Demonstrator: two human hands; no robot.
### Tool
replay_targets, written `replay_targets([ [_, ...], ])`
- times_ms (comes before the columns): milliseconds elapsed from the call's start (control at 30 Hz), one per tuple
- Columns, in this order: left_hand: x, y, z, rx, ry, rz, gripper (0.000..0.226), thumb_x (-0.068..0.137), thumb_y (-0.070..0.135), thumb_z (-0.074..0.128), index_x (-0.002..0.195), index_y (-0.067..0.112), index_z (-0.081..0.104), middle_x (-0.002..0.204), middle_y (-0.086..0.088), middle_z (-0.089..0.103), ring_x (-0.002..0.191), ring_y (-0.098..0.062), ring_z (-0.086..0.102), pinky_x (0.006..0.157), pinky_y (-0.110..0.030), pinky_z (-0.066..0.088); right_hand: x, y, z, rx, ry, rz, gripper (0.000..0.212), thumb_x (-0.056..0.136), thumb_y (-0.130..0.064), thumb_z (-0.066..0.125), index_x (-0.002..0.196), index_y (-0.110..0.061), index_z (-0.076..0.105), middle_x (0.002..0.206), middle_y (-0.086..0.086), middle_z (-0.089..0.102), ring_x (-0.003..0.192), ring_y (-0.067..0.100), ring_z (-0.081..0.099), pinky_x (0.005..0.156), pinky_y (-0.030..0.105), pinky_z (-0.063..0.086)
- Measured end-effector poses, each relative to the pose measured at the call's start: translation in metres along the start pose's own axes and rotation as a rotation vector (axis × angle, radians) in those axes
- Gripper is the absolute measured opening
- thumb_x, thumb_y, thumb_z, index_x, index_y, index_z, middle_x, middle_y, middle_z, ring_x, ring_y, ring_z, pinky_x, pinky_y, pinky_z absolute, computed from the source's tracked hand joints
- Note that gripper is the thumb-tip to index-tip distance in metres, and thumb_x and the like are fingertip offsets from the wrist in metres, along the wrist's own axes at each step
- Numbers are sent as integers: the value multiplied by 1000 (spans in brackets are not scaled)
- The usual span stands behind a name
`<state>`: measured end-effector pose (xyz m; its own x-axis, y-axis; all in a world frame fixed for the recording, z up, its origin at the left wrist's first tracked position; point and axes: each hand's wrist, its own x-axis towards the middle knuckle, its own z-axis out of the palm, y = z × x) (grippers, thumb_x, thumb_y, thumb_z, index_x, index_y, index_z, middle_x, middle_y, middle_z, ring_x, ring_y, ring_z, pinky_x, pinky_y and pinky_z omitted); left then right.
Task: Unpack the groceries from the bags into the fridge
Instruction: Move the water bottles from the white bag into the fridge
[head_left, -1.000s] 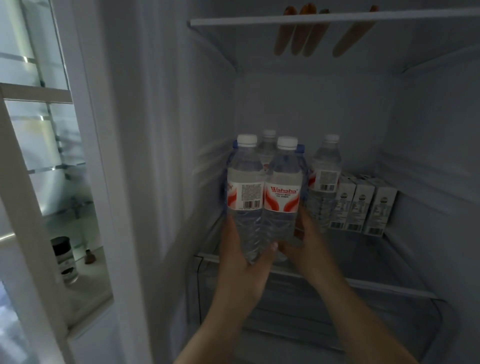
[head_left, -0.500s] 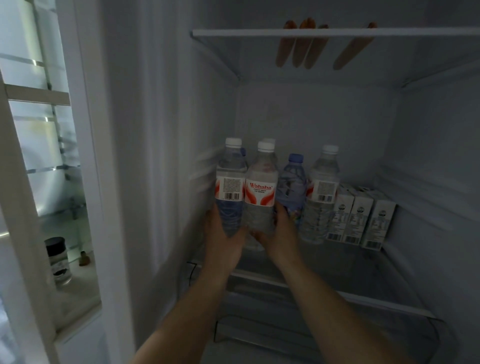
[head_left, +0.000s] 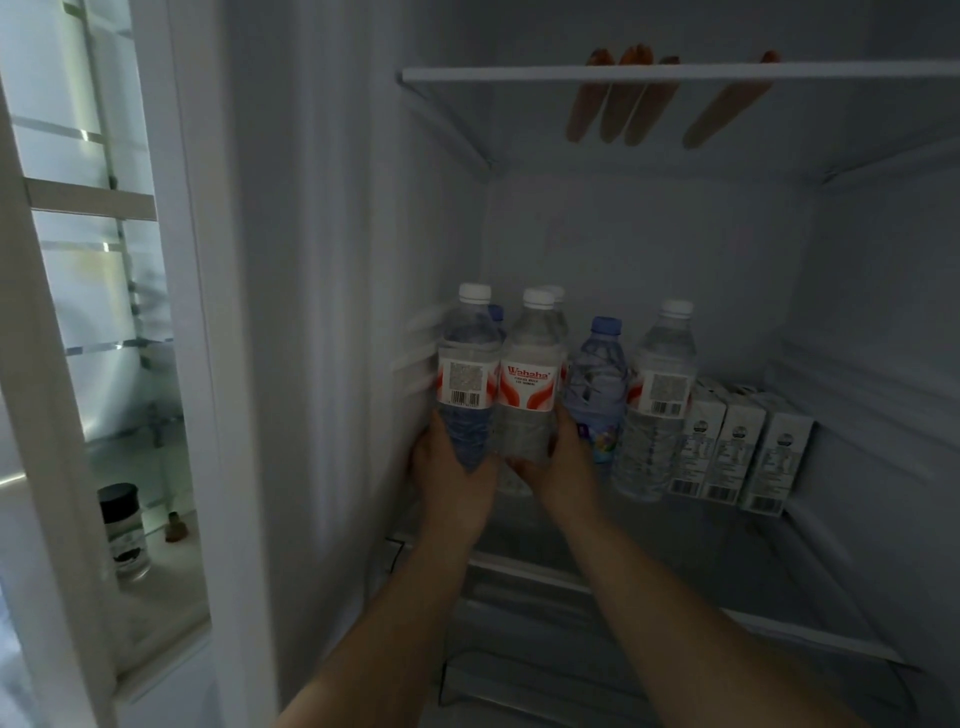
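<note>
Fingers (head_left: 434, 431) of the left hand (head_left: 452, 478) and right hand (head_left: 563, 467) wrap low around two water bottles (head_left: 527, 384); full, heavy, slick, thin-walled, so hold mid-body.

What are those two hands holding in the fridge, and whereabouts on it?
Each grips a water bottle low down, below its label: left hand the left bottle, right hand the Wahaha bottle.

Two upright water bottles (head_left: 496, 384) (red-labelled)
</note>
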<state>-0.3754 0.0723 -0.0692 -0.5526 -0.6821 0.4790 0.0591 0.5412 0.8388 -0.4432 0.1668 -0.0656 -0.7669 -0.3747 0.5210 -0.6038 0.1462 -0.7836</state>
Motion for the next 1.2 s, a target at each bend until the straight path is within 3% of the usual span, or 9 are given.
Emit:
replay_targets([
  [233,-17,10,-3,-149,16,-98,48,82,17,64,127,17,47,127,-9,47,113,-19,47,93,-19,34,-5,-13,-9,0,-71,51,76,78,-15,75,142,-23,33,129,-5,51,115,11,49,96,25,41],
  [367,-27,13,-11,-191,-3,-49,37,81,16,62,117,16,53,118,-6,50,108,-18,48,92,-30,41,-18,-23,-21,25,-107,78,70,80,-9,72,139,-24,37,113,-14,47,102,-1,46,76,0,37],
  [433,-33,12,-18,-199,-39,45,31,82,17,60,112,17,56,109,-3,58,102,-17,55,87,-30,47,-27,-30,-28,24,-113,76,64,80,-7,71,136,-22,42,113,-12,50,104,1,50,72,-3,37],
  [533,-49,17,-31,-374,-138,80,44,86,10,61,128,23,52,114,8,63,105,-4,60,90,-18,49,-48,-41,-39,16,-100,62,56,81,-8,71,130,-23,48,115,-13,54,112,8,53,88,9,41],
  [667,-79,24,-45,-462,-239,11,55,88,8,60,138,21,39,124,2,55,113,-9,55,82,-10,46,-93,-59,-59,-200,-54,-10,58,81,-7,71,132,-19,47,113,-12,51,106,2,48,76,-7,29],
  [767,-103,26,-58,-421,-330,51,57,89,8,60,139,20,35,122,1,51,109,-10,53,78,-5,44,-135,-66,-71,-455,-20,-11,67,80,-14,72,140,-20,40,131,-3,49,121,11,43,88,2,22],
  [833,-122,27,-70,-383,-420,67,63,89,13,61,143,19,30,123,4,50,113,-9,52,86,-12,45,-166,-70,-75,-554,31,31,69,79,-17,73,140,-20,42,137,3,48,126,18,44,92,11,26],
  [1067,-209,-5,-116,-221,-756,198,67,88,24,63,145,25,27,130,7,46,117,-6,48,98,-35,47,-309,-85,-72,-750,136,213,65,75,-19,76,135,-16,49,128,11,54,119,28,50,96,24,34],
  [1200,-274,-31,-135,-66,-935,344,67,88,25,63,145,22,29,133,2,46,116,-5,46,99,-29,43,-411,-88,-69,-798,158,409,64,76,-18,75,134,-15,49,130,10,53,119,30,50,100,33,36],
])
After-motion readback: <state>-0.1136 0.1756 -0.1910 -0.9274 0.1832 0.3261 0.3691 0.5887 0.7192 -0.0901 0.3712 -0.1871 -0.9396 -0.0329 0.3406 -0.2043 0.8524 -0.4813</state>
